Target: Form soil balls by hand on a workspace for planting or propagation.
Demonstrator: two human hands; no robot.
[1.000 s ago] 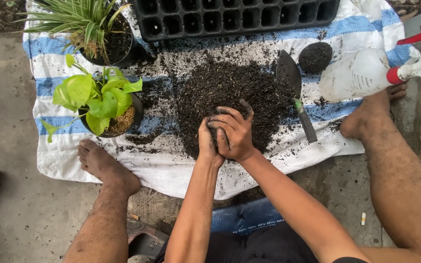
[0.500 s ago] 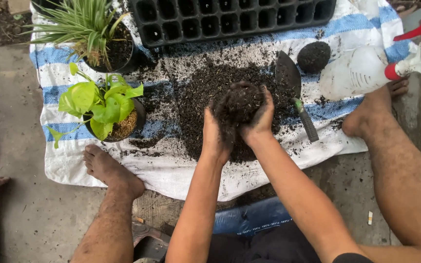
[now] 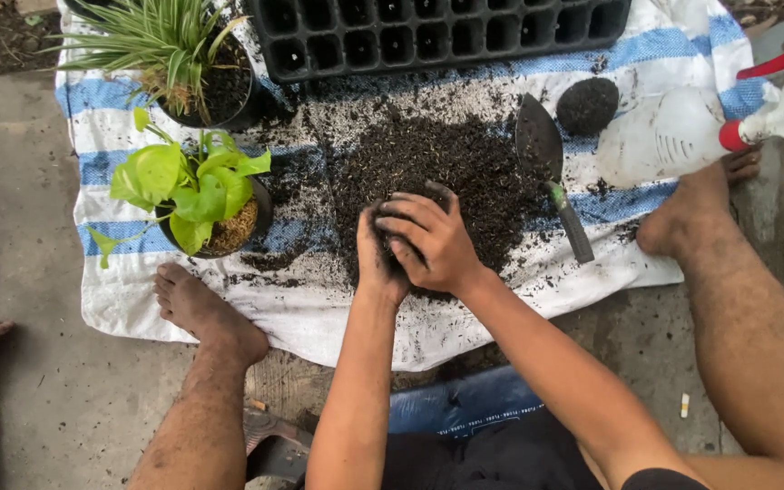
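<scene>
A heap of dark potting soil [image 3: 465, 168] lies in the middle of a white sheet with blue stripes [image 3: 319, 313]. Both hands press together at the near edge of the heap. My left hand [image 3: 376, 259] cups a clump of soil from below and the side. My right hand [image 3: 433, 240] lies over it, fingers curled on the same clump. Most of the clump is hidden between the palms. A hand trowel [image 3: 551, 168] with a green-and-black handle rests on the soil just right of my hands.
A black seedling tray [image 3: 437, 32] runs along the far edge. Two potted plants stand at the left: a spiky one [image 3: 170, 45] and a broad-leaved one [image 3: 192, 186]. A small soil ball [image 3: 587, 104] and a spray bottle [image 3: 710, 127] lie right. My bare feet rest on the sheet's edges.
Half a second ago both hands held the soil clump raised over the heap. They have come down and toward me, with the right hand now covering the clump.
</scene>
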